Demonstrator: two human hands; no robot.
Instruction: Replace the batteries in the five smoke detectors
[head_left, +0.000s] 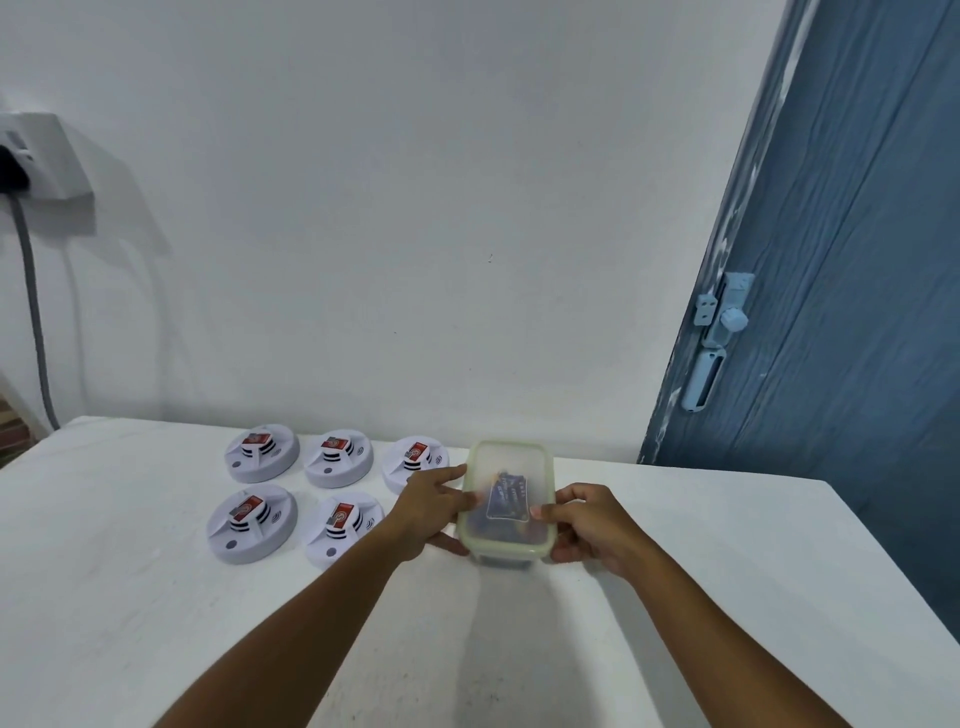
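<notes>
Both hands, left (434, 506) and right (589, 525), gripped the lidded box (506, 499) of batteries on the bench (156, 597). Advised steadying the base while lifting the lid evenly. Five smoke detectors (253, 522) lay just left.

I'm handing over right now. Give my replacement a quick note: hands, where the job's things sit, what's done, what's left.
Left hand grips the left side of the lidded plastic box; right hand grips its right side, thumb on the lid. The lid is still on; dark, blurred contents show through it, probably the batteries.
Five smoke detectors lie on the white table left of the box, three at the back, two in front, each with a red label on top.
Done: nothing visible; no detector looks opened.
Left: open the box, then swap batteries in all five.
</notes>
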